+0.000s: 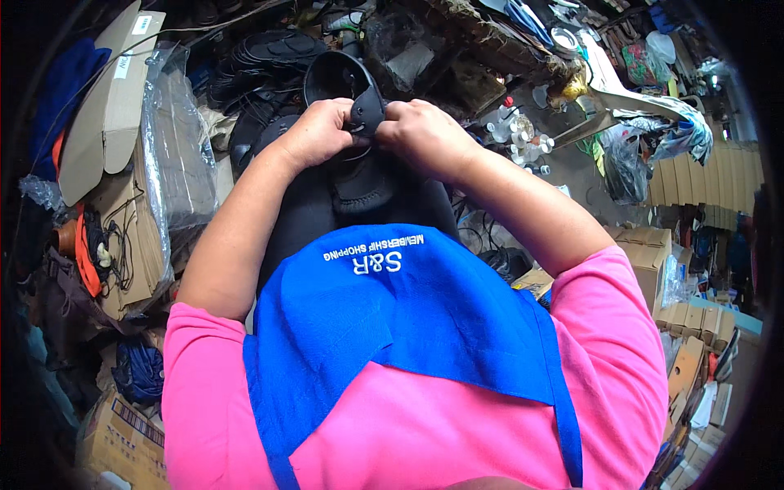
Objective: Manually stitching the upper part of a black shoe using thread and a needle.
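Note:
A black boot (369,102) stands in front of me above my lap, its round opening facing up and away. Small holes show along the edge of its upper, and a stitched, rounded part (359,189) points toward me. My left hand (327,129) is closed on the left side of the upper, thumb at the edge of the opening. On the other side, my right hand (423,137) has its fingers bent and pinched at the upper's right edge. The fingertips of the right hand are partly hidden, and I cannot make out any tool there.
Black shoe parts (265,61) lie piled beyond the boot on the left. Flattened cardboard (110,106) and a plastic-wrapped stack (178,139) stand at my left. Several clear bottles (523,135) sit to the right. Cardboard boxes (641,257) are stacked farther right. A blue apron (392,302) covers my lap.

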The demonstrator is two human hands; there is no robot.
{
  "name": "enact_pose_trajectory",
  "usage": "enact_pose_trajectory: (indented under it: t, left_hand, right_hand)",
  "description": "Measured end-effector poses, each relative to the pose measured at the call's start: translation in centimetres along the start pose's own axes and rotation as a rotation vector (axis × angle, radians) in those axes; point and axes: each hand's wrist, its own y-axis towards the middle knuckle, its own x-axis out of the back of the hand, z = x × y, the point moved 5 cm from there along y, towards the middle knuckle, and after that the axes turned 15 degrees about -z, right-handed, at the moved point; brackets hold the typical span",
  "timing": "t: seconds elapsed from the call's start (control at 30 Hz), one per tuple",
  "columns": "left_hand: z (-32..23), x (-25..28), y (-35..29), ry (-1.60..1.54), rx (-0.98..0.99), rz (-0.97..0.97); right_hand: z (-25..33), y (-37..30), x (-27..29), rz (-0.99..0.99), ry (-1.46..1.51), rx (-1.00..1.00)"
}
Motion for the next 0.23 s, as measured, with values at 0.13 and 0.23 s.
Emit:
enact_pose_trajectory:
  t: [0.13,0.23]
  left_hand:
    - [-3.8,1.2,-1.8,0.242,-0.213,-0.199]
    - [-3.8,2.0,-2.3,0.252,-0.278,-0.261]
  right_hand:
    - [-1.7,-1.5,0.7,-0.077,0.237,-0.168]
    - [-1.4,-1.4,1.1,-0.051,0.151,-0.113]
